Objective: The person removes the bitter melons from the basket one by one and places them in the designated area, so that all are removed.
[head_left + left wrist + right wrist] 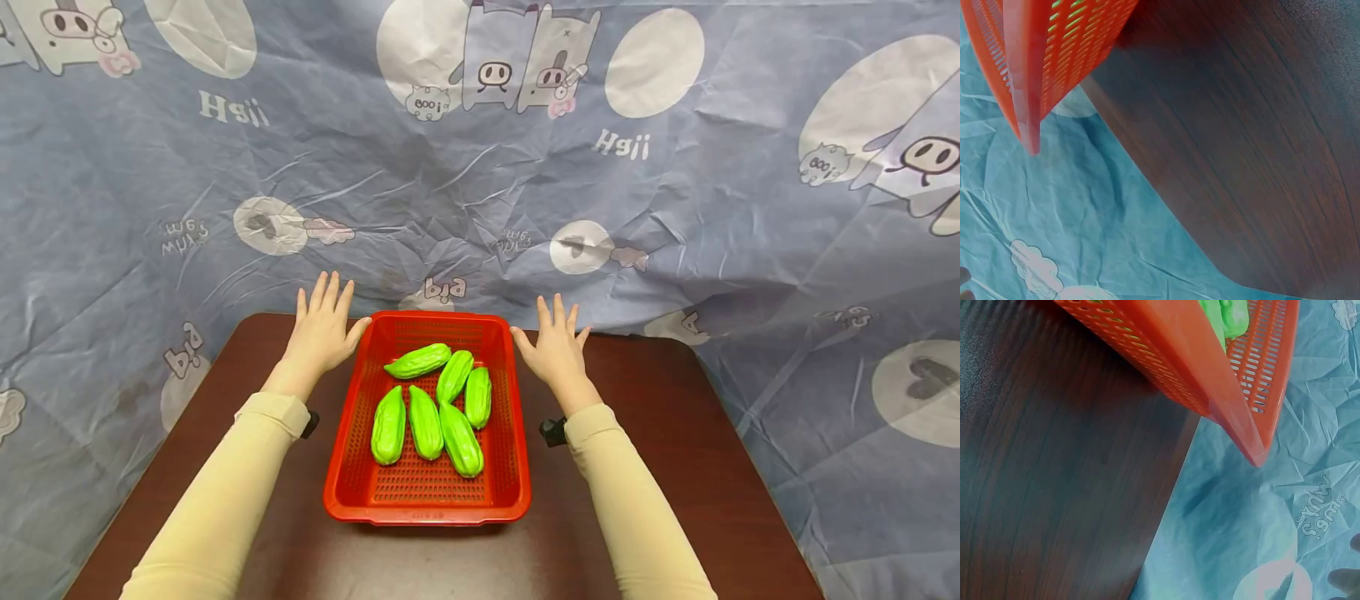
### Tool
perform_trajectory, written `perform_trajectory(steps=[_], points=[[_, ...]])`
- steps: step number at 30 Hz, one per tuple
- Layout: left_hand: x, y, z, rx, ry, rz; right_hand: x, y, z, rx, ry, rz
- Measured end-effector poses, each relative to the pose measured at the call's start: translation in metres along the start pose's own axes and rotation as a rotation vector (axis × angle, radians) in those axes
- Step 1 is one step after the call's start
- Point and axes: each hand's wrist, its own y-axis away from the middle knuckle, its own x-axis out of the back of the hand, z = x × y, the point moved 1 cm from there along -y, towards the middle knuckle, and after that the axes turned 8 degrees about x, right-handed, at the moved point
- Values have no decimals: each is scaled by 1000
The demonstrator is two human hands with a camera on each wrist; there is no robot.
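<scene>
A red perforated plastic basket [427, 514] stands on the table with several bright green, ridged gourds [426, 423] lying in it; they look like bitter melons. My left hand [318, 333] is spread out beside the basket's far left corner, its thumb close to the rim. Across from it, my right hand [557, 354] has its fingers spread near the far right corner. Neither hand holds anything. Whether the thumbs touch the rim I cannot tell. Only fingertips [965, 281] show at the edge of the left wrist view, and likewise fingertips [1346, 580] in the right wrist view.
The dark brown wooden table [675, 467] has rounded far corners. Behind it and at both sides hangs a creased blue-grey cloth [465, 183] printed with cartoon pigs. Dark wrist straps [553, 432] sit at the sleeve cuffs.
</scene>
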Motion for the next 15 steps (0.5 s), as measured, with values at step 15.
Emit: perform_trajectory(steps=[15], points=[[3, 9, -1, 16, 22, -33, -6, 7, -19, 0, -31, -8]])
